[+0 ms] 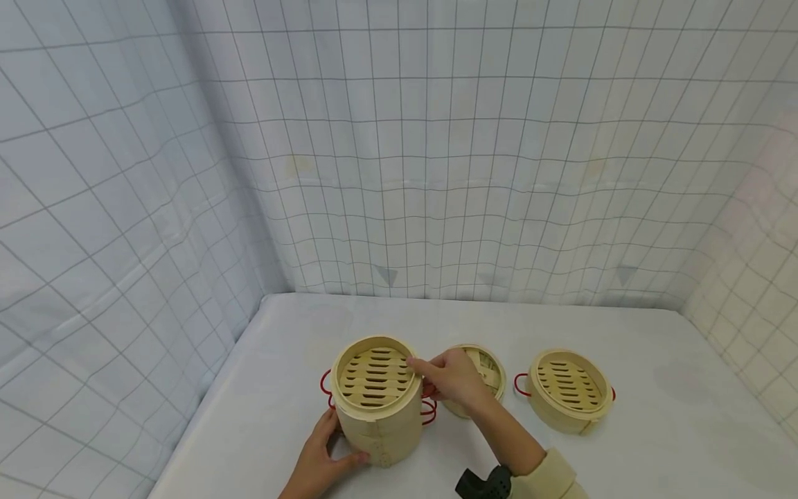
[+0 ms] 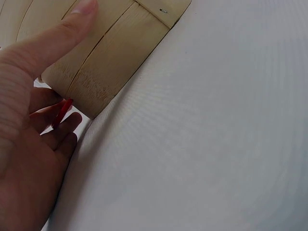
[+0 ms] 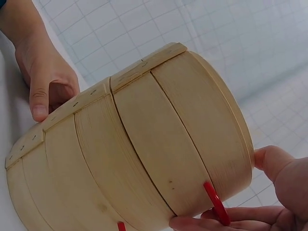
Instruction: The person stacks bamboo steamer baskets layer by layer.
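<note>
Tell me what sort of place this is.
Probably a curtained-off tabletop work booth, perhaps for filming: grid-patterned white fabric lines three sides of a white-covered table, with a bamboo steamer stack toward the front.

White table (image 1: pixel 280 360); steamer stack (image 1: pixel 383 433), woven lid (image 1: pixel 490 371), separate steamer basket (image 1: pixel 569 388) atop

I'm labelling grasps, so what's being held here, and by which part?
The steamer stack: the left hand grips its lower side; the right hand holds its top rim, beside a red handle.

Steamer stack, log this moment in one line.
steamer stack: upright; left hand: holds lower side; right hand: holds top edge; single steamer: right, apart
</note>
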{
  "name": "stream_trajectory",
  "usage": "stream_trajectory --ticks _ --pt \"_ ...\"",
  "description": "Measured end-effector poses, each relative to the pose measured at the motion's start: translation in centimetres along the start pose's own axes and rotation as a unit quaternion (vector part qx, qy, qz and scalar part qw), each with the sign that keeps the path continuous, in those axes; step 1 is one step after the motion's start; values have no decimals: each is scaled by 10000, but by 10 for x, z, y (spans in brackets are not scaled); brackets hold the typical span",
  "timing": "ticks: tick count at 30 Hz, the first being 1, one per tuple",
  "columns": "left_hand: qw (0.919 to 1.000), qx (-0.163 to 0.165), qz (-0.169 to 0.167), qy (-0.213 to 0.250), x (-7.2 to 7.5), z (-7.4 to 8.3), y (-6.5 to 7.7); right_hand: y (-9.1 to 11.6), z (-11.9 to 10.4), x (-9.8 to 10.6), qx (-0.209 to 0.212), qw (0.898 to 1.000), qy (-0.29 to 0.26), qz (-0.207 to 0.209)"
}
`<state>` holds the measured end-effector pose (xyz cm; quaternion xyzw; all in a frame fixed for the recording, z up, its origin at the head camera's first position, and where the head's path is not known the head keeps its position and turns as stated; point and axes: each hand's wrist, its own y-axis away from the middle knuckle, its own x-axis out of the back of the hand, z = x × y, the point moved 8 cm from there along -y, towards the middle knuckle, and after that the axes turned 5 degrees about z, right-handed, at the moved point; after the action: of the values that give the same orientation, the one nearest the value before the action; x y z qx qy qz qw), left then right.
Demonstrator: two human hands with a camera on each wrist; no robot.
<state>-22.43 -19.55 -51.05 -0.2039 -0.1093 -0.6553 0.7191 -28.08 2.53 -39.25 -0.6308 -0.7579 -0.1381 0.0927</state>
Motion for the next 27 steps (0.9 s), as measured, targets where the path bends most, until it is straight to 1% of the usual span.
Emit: stream_trajectory --ticks 5,10,15,20,23,26,27 --pt "10000 15 -12 -7 -1 -1 0 1 2 0 27 10000 -12 87" --pt "9999 -129 25 33 0 3 1 3 4 2 191 9996 72 180" --pt "9995 -297 77 -20 1 6 1 6 4 2 405 9989 3 249" --pt "9989 -439 134 -55 1 7 1 7 4 2 433 9984 -129 330" --pt "9989 -432 145 -47 2 7 2 8 4 1 456 9981 -190 365" --pt "9994 -328 118 -33 2 6 2 10 3 1 481 9978 -220 410" --pt "9996 -245 100 -13 2 5 1 10 3 1 488 9976 -221 430"
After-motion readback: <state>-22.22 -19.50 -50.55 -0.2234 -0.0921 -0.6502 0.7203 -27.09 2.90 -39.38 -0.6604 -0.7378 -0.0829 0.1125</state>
